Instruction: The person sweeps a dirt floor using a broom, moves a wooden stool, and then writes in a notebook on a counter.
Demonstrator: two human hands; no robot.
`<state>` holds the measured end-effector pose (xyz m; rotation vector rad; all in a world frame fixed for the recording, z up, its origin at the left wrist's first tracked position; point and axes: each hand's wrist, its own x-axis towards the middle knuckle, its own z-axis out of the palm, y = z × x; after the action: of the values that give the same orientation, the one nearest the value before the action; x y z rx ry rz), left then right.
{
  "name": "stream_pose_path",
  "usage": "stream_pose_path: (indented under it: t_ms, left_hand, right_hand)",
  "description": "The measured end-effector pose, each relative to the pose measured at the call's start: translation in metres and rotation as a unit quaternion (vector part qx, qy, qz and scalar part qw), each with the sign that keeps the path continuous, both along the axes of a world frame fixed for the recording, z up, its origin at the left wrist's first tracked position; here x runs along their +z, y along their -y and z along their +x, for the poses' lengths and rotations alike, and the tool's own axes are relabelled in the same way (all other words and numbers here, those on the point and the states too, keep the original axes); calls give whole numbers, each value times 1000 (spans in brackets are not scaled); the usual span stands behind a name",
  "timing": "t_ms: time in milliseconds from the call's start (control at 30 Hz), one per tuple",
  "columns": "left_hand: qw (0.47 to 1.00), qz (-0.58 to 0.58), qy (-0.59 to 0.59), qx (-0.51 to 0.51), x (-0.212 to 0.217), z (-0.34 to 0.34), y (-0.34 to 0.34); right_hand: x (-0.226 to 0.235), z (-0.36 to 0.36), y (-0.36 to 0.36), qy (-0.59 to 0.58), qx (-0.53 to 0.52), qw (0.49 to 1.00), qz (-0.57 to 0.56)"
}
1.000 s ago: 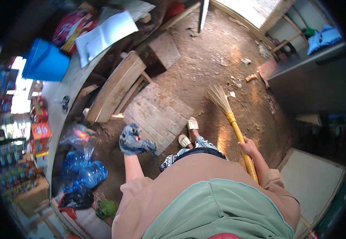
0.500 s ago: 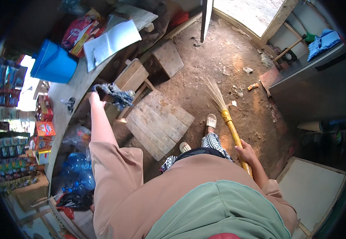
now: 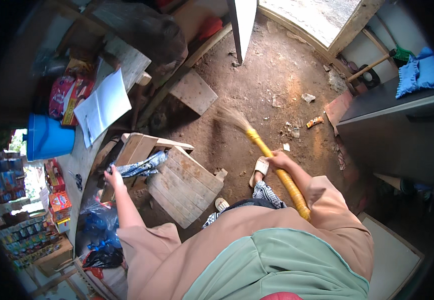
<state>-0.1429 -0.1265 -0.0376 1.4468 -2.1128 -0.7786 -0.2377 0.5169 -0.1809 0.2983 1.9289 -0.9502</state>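
Sachets (image 3: 24,235) hang in rows at your far left, then comes the blue bucket (image 3: 52,137) at the edge of the long table (image 3: 71,162), with an open notebook (image 3: 104,107) just beside it. Below that you've got clear blue bottles (image 3: 102,225) bunched up by a black plastic bag (image 3: 102,259). Your left hand (image 3: 114,177) is out near the table, fingers closed on one end of a blue-and-white cloth (image 3: 142,166), which stretches out to the right over the wooden seat (image 3: 184,185); can't tell if it's touching the wood. Your right hand (image 3: 279,160) is wrapped around the yellow handle of the straw broom (image 3: 293,192), which slants across in front of you. Bristles point up and left and they're blurry, so no idea if they're on the dirt floor (image 3: 257,90). Further right there's an orange wrapper (image 3: 315,122) on the ground, then a dark cabinet (image 3: 392,140) with a fringed blue cloth (image 3: 419,72) on top.
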Motion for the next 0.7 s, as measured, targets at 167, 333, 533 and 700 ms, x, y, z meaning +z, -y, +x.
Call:
stream_pose_path:
  t_ms: [167,333,533,700]
  left_hand:
    - [965,-205,158,34,14,13,-74]
    - [926,-346,83,-124,63,-61,-201]
    - [810,-319,-217,-441,133,-279,-288]
    - [715,-229,-352,-559,211,-413,-309]
  right_hand:
    - [19,5,-115,-27,-107,993,-52]
    - [85,-8,-91,-66,-135,983,-102]
    - [40,-111,-25,-66,11,998,-17]
    - [49,-113,-68,-102,-40,993,34]
